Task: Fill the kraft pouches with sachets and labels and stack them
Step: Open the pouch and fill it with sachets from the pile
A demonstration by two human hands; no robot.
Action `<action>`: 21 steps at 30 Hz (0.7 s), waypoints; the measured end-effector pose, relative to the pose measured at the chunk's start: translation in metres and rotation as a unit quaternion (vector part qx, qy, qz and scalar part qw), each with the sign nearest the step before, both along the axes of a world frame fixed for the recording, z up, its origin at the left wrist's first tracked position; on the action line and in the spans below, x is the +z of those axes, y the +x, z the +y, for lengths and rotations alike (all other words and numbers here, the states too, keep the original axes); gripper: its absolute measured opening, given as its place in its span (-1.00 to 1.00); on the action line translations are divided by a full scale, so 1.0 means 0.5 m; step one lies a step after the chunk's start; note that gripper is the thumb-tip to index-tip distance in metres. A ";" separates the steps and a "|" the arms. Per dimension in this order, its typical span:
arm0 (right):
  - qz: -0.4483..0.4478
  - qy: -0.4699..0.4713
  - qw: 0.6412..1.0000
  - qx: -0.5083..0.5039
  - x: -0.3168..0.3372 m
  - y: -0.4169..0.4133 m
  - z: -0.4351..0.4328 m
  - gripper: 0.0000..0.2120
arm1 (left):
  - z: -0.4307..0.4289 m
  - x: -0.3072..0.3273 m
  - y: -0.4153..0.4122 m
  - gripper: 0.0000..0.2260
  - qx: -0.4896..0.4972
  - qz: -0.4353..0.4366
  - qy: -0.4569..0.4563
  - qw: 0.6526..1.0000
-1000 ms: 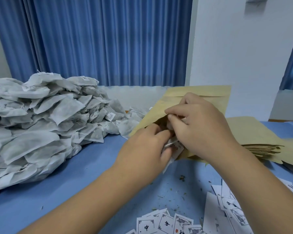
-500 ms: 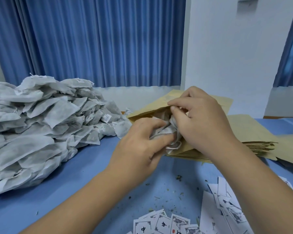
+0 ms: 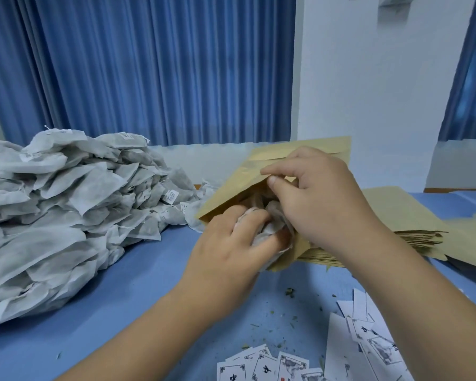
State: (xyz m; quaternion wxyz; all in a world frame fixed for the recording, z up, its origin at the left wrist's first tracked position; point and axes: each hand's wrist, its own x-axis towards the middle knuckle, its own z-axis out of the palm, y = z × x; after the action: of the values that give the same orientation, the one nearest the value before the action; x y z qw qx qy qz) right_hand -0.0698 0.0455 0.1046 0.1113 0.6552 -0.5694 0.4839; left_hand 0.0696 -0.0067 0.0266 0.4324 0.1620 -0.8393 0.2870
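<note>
I see the pile [image 3: 66,215] of sachets at left. My left hand [image 3: 228,254] curls round a crumpled sachet [image 3: 271,229] in the pouch [image 3: 228,191] mouth; my right hand [image 3: 322,199] pinches the pouch's upper lip, over the stack [image 3: 407,213]. Labels [image 3: 261,368] lie nearest.

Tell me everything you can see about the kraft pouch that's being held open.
The kraft pouch is flat tan paper with a fold line across its far end. It is tilted, mouth toward the person, above a stack of flat pouches. The right hand pinches the mouth's upper edge, holding it open; the left hand holds a crumpled grey-white sachet in the opening.
</note>
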 end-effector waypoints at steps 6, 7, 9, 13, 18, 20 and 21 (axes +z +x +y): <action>0.000 0.027 1.000 0.001 0.006 0.002 0.009 -0.81 | 0.013 -0.007 0.002 -0.46 0.102 -0.040 0.049 0.993; -0.006 0.026 1.000 0.003 0.007 0.001 0.009 -0.82 | 0.014 -0.007 -0.001 -0.48 0.119 -0.034 0.052 0.991; -0.020 0.028 0.999 0.012 0.010 0.000 0.009 -0.82 | 0.017 -0.005 -0.006 -0.65 0.133 -0.007 0.042 0.990; -0.045 0.042 0.998 0.032 0.008 0.004 0.009 -0.81 | 0.019 0.004 -0.004 -0.82 0.124 0.010 0.021 0.992; -0.019 0.087 0.995 0.046 -0.002 0.017 0.008 -0.80 | 0.032 0.015 -0.006 -0.72 0.126 -0.056 0.092 0.986; -0.018 0.095 0.994 0.058 -0.004 0.021 0.007 -0.79 | 0.032 0.020 -0.001 -0.65 0.150 -0.067 0.130 0.978; -0.027 0.100 0.992 0.068 -0.005 0.022 0.007 -0.79 | 0.031 0.023 0.003 -0.62 0.163 -0.074 0.143 0.973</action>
State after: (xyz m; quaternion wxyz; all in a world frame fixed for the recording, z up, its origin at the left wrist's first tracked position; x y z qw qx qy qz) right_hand -0.0586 0.0489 0.1022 -0.0027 0.6869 -0.5719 0.4484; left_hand 0.0712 0.0089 0.0381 0.2887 0.3351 -0.8638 0.2414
